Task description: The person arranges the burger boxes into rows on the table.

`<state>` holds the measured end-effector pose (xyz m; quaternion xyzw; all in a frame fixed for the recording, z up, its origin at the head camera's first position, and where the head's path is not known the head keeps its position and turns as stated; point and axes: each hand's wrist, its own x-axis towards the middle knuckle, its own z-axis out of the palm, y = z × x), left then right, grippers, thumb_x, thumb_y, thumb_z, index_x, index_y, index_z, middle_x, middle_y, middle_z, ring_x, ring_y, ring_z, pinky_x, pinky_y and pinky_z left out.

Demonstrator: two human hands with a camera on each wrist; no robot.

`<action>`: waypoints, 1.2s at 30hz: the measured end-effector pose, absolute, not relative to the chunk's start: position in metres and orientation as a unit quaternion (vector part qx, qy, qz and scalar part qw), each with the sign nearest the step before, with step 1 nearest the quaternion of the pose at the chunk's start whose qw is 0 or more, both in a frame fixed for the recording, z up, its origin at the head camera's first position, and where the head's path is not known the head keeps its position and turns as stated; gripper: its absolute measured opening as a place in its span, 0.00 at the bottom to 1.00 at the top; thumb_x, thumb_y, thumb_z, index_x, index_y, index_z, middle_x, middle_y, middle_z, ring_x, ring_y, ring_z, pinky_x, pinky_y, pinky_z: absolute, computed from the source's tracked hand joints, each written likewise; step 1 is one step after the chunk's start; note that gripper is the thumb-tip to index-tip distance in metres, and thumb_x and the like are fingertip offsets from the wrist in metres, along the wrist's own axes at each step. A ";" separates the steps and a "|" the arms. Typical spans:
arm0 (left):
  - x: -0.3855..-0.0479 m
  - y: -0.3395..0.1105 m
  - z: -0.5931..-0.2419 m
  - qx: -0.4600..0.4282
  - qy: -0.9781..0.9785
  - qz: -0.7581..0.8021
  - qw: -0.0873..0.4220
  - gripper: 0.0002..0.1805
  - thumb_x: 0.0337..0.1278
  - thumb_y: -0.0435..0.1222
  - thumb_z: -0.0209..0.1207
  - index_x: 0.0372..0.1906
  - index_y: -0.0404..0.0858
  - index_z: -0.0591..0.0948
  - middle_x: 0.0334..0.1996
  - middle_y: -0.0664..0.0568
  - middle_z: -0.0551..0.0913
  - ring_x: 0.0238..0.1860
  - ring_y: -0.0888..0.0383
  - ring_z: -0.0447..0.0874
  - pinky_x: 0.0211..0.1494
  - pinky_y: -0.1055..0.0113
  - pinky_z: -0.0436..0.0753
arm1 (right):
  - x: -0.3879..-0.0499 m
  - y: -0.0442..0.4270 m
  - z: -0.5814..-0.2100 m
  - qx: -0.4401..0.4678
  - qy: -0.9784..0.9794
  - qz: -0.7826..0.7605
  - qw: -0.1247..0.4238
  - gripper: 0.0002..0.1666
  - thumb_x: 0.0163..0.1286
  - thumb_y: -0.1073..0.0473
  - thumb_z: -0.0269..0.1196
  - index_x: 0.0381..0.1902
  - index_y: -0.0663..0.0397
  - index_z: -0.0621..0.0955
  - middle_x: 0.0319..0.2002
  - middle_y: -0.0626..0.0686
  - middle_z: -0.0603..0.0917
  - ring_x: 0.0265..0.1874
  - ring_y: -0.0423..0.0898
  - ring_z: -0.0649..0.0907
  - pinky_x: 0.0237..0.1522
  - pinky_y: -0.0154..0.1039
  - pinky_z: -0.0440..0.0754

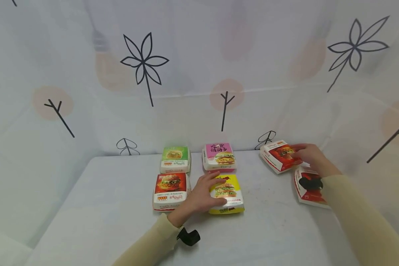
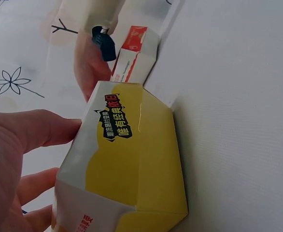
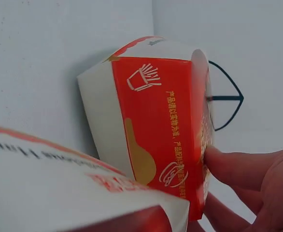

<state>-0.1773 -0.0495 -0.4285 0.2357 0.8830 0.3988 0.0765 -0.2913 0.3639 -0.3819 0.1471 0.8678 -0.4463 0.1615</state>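
Observation:
My left hand (image 1: pixel 204 194) lies over the left part of a yellow-and-white burger box (image 1: pixel 233 192), fingers and thumb spread loosely on its top. In the left wrist view, the box's yellow side (image 2: pixel 156 145) faces the camera and the thumb (image 2: pixel 49 128) touches its upper edge. At the back right, my right hand (image 1: pixel 310 155) touches the right part of a red-and-white burger box (image 1: pixel 277 157). The right wrist view shows the thumb (image 3: pixel 238 166) against that box's top; the other fingertips are partly hidden. Another red-and-white box (image 1: pixel 307 188) sits below the right wrist.
Left of the yellow box is a red burger box (image 1: pixel 170 190), with a green one (image 1: pixel 175 159) behind it. A pink box (image 1: pixel 219 157) stands behind the yellow one. All rest on a white table (image 1: pixel 103 210) against a patterned cloth backdrop (image 1: pixel 186 74).

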 end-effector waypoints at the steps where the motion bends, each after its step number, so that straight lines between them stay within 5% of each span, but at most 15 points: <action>1: -0.177 -0.050 -0.428 0.236 0.883 0.398 0.077 0.34 0.53 0.49 0.68 0.68 0.52 0.76 0.76 0.56 0.60 0.75 0.50 0.51 0.72 0.40 0.58 | -0.291 0.362 -0.382 0.143 0.871 -0.441 0.159 0.41 0.74 0.55 0.57 0.77 0.62 0.55 0.73 0.73 0.53 0.69 0.71 0.58 0.62 0.68 0.66; 7: -0.178 -0.049 -0.427 0.233 0.885 0.395 0.080 0.34 0.52 0.49 0.68 0.68 0.53 0.76 0.76 0.57 0.60 0.76 0.50 0.51 0.72 0.40 0.59 | -0.287 0.348 -0.384 0.109 0.896 -0.405 0.142 0.40 0.73 0.52 0.59 0.75 0.64 0.60 0.69 0.73 0.61 0.63 0.68 0.66 0.54 0.59 0.75; 19: -0.178 -0.049 -0.424 0.225 0.891 0.384 0.085 0.34 0.52 0.47 0.69 0.67 0.53 0.76 0.76 0.56 0.59 0.75 0.50 0.51 0.72 0.40 0.59 | -0.283 0.306 -0.393 0.072 0.931 -0.349 0.080 0.36 0.73 0.52 0.60 0.71 0.67 0.65 0.64 0.73 0.68 0.55 0.64 0.73 0.52 0.52 0.78; 32: -0.188 -0.045 -0.409 0.237 0.885 0.398 0.053 0.36 0.55 0.50 0.69 0.70 0.53 0.73 0.76 0.55 0.61 0.75 0.50 0.53 0.72 0.42 0.60 | -0.281 0.281 -0.402 0.082 0.940 -0.325 0.054 0.37 0.73 0.49 0.60 0.71 0.65 0.67 0.67 0.74 0.65 0.60 0.68 0.68 0.59 0.62 0.71; 36: -0.207 -0.032 -0.387 0.232 0.862 0.446 0.053 0.35 0.57 0.49 0.68 0.70 0.53 0.73 0.72 0.58 0.67 0.73 0.51 0.61 0.70 0.44 0.65 | -0.279 0.284 -0.400 0.093 0.937 -0.333 0.053 0.37 0.74 0.48 0.59 0.72 0.63 0.66 0.68 0.74 0.64 0.62 0.68 0.66 0.60 0.63 0.69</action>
